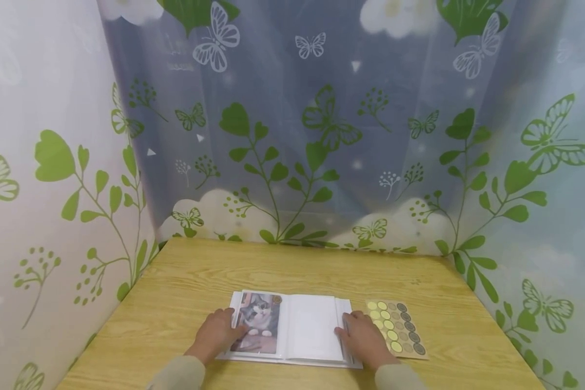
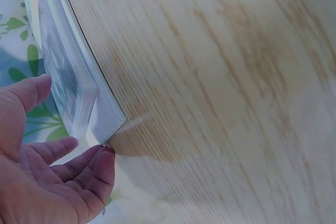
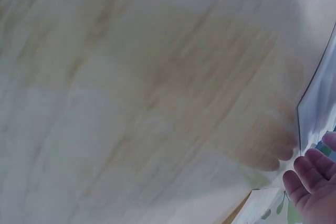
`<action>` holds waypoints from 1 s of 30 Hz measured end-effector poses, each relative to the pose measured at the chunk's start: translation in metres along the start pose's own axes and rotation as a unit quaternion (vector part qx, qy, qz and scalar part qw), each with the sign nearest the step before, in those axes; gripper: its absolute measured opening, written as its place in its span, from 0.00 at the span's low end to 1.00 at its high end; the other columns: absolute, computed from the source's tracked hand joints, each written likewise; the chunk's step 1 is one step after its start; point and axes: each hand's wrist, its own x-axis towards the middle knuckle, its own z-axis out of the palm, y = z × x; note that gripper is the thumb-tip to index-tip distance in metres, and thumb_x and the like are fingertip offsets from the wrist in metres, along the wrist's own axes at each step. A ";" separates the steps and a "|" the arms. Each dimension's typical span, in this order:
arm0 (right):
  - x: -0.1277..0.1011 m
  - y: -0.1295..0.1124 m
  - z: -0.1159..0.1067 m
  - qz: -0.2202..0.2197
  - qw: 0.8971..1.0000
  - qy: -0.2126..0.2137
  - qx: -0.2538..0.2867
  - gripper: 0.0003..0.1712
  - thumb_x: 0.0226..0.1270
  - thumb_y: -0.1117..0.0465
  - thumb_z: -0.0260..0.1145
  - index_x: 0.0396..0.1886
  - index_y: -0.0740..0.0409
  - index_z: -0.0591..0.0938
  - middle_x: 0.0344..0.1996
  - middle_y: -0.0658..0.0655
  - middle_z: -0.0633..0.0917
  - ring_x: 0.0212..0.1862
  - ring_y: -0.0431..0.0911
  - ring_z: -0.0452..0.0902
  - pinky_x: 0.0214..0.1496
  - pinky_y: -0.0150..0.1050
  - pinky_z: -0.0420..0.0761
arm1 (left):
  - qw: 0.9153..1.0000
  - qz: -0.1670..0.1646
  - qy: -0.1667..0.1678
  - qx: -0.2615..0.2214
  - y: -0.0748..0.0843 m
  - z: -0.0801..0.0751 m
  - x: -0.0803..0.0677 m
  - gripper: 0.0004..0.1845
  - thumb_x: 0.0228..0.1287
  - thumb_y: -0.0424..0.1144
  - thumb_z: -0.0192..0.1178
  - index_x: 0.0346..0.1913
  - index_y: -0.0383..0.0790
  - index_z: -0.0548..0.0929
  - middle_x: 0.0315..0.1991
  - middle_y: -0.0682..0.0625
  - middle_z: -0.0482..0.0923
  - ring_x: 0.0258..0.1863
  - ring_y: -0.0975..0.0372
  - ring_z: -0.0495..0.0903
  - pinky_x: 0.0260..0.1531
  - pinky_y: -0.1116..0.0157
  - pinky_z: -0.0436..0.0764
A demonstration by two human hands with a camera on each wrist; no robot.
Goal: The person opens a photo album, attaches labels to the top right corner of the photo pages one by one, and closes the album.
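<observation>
Photo album (image 1: 292, 327) lies open, flat on the counter (image 1: 185, 281), sticker sheet (image 1: 397, 326) just right of it. Left hand (image 1: 218, 333) rests on the cat photo page, fingers relaxed; right hand (image 1: 363, 337) likewise flat on the right edge. Probably light, floppy plastic sleeves, slick; best held by the stiff cover edges.

Right wrist view blurred — right hand (image 3: 315, 182) cut off by edge.

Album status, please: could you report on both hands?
Left hand flat on cat photo. Right hand on album right edge. Sticker sheet beside, untouched.
</observation>
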 end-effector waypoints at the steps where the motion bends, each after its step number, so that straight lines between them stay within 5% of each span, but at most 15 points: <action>1: 0.000 0.000 0.000 0.001 1.000 -0.003 -0.001 0.29 0.71 0.50 0.63 0.60 0.68 0.78 0.57 0.71 0.77 0.60 0.65 0.72 0.62 0.61 0.72 | 1.000 -0.002 0.000 -0.002 0.000 0.000 0.000 0.33 0.59 0.49 0.69 0.57 0.23 0.76 0.44 0.33 0.78 0.48 0.41 0.77 0.53 0.43 0.75; 16: 0.000 -0.002 0.005 -0.010 1.000 -0.003 -0.024 0.27 0.72 0.49 0.61 0.60 0.65 0.79 0.55 0.68 0.79 0.58 0.62 0.74 0.60 0.59 0.74 | 1.000 -0.021 0.002 -0.012 -0.001 -0.002 0.000 0.26 0.57 0.48 0.70 0.44 0.25 0.81 0.34 0.40 0.76 0.36 0.50 0.77 0.42 0.47 0.80; 30: -0.001 -0.004 0.004 -0.015 0.999 -0.002 -0.036 0.27 0.72 0.49 0.61 0.61 0.64 0.78 0.54 0.68 0.78 0.56 0.62 0.75 0.57 0.61 0.75 | 0.992 -0.065 -0.012 -0.103 -0.001 -0.010 0.004 0.19 0.58 0.45 0.67 0.31 0.28 0.76 0.27 0.44 0.74 0.28 0.54 0.73 0.36 0.53 0.78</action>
